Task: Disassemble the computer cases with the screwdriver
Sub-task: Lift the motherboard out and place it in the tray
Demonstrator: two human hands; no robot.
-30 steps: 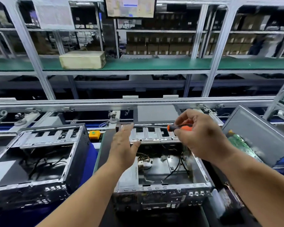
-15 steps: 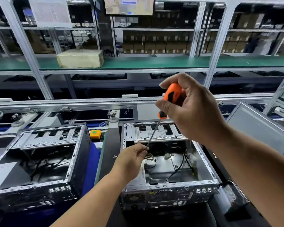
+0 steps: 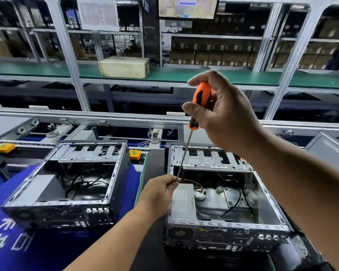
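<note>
Right hand: the right hand is raised well above the right case; its fingers and thumb are curled round the orange handle of the screwdriver.
Left hand: the left hand is held at the left edge of the right case, and the lower end of the screwdriver shaft is pinched between its fingertips.
Screwdriver: it is held steeply tilted over the left part of the right case, handle up, tip down; the tip itself is hidden at the left fingers.
Right case: it is laid open side up on a dark mat; cables, a drive cage at its far end and a grey metal box at its left wall are seen inside.
Left case: a second open case is set to the left of the right case, on a blue cloth printed with white characters.
Buttons: an orange button box is placed between the far ends of the two cases; another is seen far left of the right case.
Panel: a grey panel is seen just right of the right case.
Shelf: beyond the right case, a pale box is set on a green shelf.
</note>
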